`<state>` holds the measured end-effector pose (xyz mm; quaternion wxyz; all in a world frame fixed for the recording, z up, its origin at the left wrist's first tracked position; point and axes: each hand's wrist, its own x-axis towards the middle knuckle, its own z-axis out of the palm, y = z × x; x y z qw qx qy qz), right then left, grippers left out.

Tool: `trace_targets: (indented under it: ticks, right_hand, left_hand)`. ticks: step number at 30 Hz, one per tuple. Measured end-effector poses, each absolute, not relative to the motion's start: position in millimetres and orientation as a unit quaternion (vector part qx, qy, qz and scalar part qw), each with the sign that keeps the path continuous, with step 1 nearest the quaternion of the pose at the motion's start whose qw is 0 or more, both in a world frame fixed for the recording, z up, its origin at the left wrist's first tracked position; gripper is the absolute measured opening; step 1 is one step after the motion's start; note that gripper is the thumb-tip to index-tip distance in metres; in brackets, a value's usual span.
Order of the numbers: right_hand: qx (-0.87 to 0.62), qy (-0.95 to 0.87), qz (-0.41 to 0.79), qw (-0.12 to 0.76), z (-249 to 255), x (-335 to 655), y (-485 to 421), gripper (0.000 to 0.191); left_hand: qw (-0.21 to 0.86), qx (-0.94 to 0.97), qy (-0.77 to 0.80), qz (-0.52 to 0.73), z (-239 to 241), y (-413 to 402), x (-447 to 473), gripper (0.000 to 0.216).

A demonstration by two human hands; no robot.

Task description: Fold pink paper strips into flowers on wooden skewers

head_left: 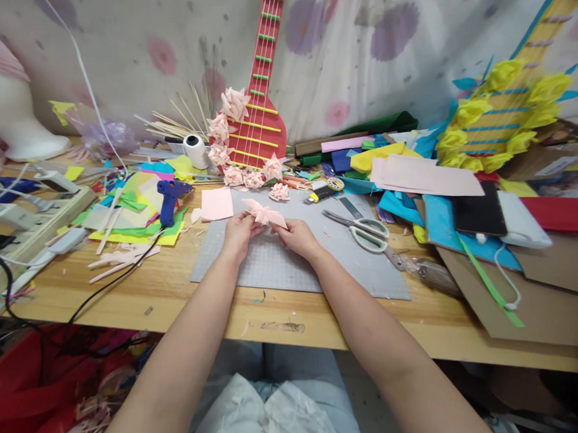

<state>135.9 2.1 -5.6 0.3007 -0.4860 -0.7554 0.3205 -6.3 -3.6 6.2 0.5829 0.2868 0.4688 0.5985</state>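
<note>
Pink piece (pixel 264 213) between left hand (pixel 240 232) and right hand (pixel 299 237), inside mat's (pixel 279 274) near edge

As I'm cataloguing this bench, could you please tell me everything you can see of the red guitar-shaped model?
The red guitar-shaped model stands nearly upright at the back of the bench, before the spotted curtain, its neck running out of frame. It looks like card or foam. Green bars cross the neck, yellow strips the body; pale strings run lengthwise. Pink flowers line its left and lower edges. Neither the left hand nor the right hand touches it.
</note>
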Motion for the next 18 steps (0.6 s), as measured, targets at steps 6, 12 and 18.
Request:
trace_targets:
  ticks: [6,12,18]
  right_hand:
    - [-0.472,-0.781,0.301,0.277,-4.6,134.6,-0.4,0.038]
    - [-0.488,-0.789,0.271,0.255,-2.2,130.6,-3.6,0.037]
    - [-0.522,-0.760,0.216,0.322,-5.5,130.4,-2.2,0.029]
  left_hand:
    - [0.564,0.255,0.487,0.616,8.4,-4.3,-5.0,0.012]
    - [0.532,0.251,0.490,0.643,4.2,-4.3,-2.2,0.015]
    - [0.512,0.256,0.511,0.641,6.7,-7.5,0.9,0.018]
